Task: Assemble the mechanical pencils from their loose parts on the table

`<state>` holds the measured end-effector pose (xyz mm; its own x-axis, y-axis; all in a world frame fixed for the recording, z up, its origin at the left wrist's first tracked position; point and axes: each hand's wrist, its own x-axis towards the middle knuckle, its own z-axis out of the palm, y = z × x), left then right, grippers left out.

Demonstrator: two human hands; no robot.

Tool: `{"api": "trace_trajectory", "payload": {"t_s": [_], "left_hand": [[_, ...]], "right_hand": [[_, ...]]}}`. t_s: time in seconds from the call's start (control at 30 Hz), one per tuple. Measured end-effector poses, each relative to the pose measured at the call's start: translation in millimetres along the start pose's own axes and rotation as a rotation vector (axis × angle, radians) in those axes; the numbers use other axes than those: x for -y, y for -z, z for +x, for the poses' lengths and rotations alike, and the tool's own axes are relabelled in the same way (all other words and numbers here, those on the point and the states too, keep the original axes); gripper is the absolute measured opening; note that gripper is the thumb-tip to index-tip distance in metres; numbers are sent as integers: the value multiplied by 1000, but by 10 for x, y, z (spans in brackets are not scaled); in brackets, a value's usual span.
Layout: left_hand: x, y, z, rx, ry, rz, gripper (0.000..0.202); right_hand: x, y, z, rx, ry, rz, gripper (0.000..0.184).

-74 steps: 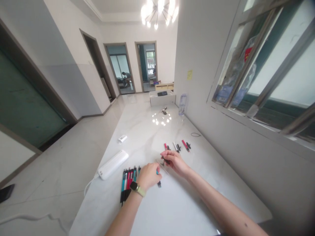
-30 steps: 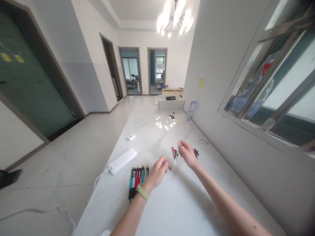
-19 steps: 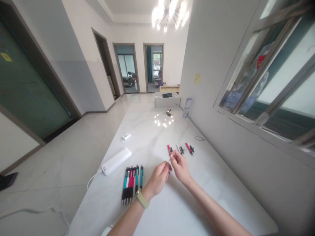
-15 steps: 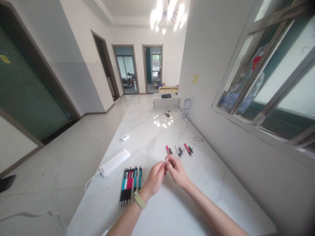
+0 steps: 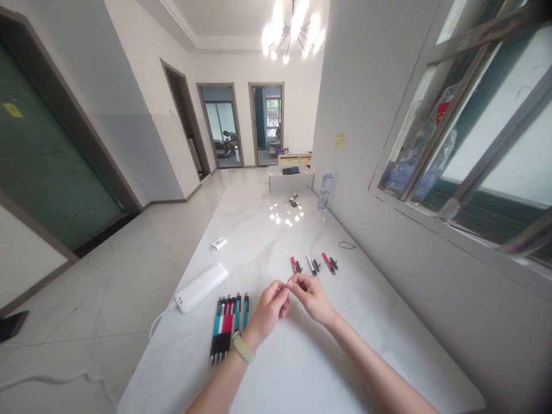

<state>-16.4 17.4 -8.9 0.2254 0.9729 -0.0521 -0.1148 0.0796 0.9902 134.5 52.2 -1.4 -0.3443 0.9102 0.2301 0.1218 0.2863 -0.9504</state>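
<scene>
Row of mechanical pens (image 5: 226, 329) at 9 o'clock from the left hand (image 5: 271, 309), on the white marble table (image 5: 263, 241) — left fingers curled shut, thumb against them. Right hand (image 5: 312, 299) pinched, thumb to forefinger, fingertips just beside the left's — anything held there too small to tell, above the table. Loose pen parts (image 5: 313, 264) at 12 o'clock from the right hand.

Retractable pens (image 5: 226, 328), teal, red, black, lying parallel; loose pen parts (image 5: 314, 264) beyond.
</scene>
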Motion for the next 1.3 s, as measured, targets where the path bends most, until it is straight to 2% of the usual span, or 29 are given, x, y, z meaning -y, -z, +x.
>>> {"api": "trace_trajectory", "payload": {"t_s": [0.1,0.23,0.33,0.47,0.6,0.77,1.0,1.1,1.3], "left_hand": [[-9,18,23,-38,-15,-46,23],[32,34,54,-83,-51,7,23],[43,32,55,-27,-24,2,26],[32,27,45,25,35,-156,28],[36,37,50,-1,63,-252,30],[24,42,56,-40,59,-228,33],[-30,24,33,-28,30,-199,30],[-35,29,31,-56,27,-209,31],[-5,36,52,-66,-19,-147,31]], "right_hand": [[15,8,-5,-43,9,-92,30],[23,15,6,-74,4,-136,30],[2,22,24,-60,-7,-56,31],[-10,34,37,-9,-31,97,32],[12,27,39,-34,-23,97,32],[13,-2,37,-76,-26,78,34],[-10,-26,24,-27,-183,272,39],[-25,-22,31,-54,-169,229,38],[-10,-23,34,-135,-45,13,35]]}}
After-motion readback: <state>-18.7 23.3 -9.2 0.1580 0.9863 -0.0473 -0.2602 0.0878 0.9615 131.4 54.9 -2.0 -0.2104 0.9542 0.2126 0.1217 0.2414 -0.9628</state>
